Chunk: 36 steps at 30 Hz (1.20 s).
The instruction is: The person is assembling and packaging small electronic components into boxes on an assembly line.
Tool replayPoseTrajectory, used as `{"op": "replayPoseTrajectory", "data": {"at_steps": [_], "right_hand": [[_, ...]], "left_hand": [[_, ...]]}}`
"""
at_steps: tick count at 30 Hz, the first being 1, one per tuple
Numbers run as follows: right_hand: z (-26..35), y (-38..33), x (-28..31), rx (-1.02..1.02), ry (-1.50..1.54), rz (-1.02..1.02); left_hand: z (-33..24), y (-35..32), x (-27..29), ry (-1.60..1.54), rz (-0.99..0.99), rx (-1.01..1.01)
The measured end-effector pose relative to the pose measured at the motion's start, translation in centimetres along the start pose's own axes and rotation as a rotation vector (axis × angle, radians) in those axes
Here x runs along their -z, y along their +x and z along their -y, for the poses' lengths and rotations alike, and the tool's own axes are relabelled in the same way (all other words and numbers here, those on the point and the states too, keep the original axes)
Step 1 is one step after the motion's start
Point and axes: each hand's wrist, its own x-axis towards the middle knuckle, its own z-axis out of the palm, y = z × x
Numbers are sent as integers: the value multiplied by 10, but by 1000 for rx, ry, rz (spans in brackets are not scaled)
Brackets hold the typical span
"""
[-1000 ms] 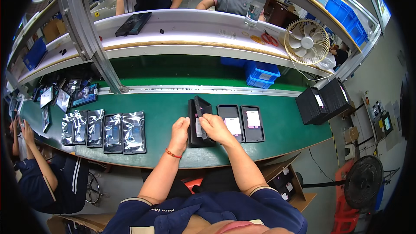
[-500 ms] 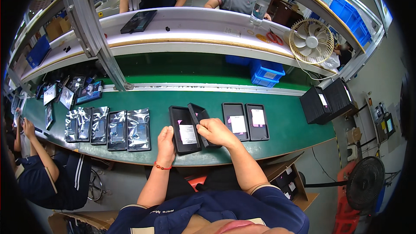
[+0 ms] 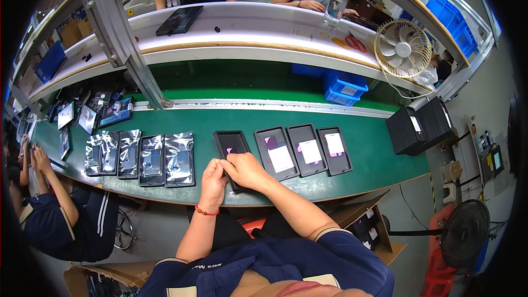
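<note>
A shallow black tray with a pink-purple patch inside lies before me on the green table, its near part covered by my hands. My left hand is closed on its near left edge. Across it reaches my right hand, fingers bent in against the left one; what they pinch, if anything, is hidden. Just right of my hands stand three similar trays in a row: a tray, a middle tray and a right-hand tray, each holding a white label or card and pink-purple pieces.
Several shiny plastic-wrapped black trays line up at left, with loose boxes beyond. Stacked black trays stand at far right. Blue bins sit under the white shelf, which carries a fan. A co-worker's hands show at left.
One tray with a white card now lies to the right, beside the other two. The second, formerly tilted tray now lies under both hands, which have come together.
</note>
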Motion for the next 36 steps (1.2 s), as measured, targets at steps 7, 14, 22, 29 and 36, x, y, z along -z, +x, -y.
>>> {"op": "replayPoseTrajectory", "data": {"at_steps": [7,14,22,29,36], "right_hand": [[11,3,8,27,120,-83],[-11,2,16,-99,-91,3],[-62,-59,100,-326,-279,-620],[-167,-120,165,-500,-758,-735],[-122,-105,126,-446,-510,-665]], "left_hand": [[-8,-3,8,187,-176,-93],[-34,2,24,583,-352,107],[-28,-20,-26,1678,-182,-644],[16,-10,-44,1804,70,-549],[-13,-5,4,1840,129,-540]]}}
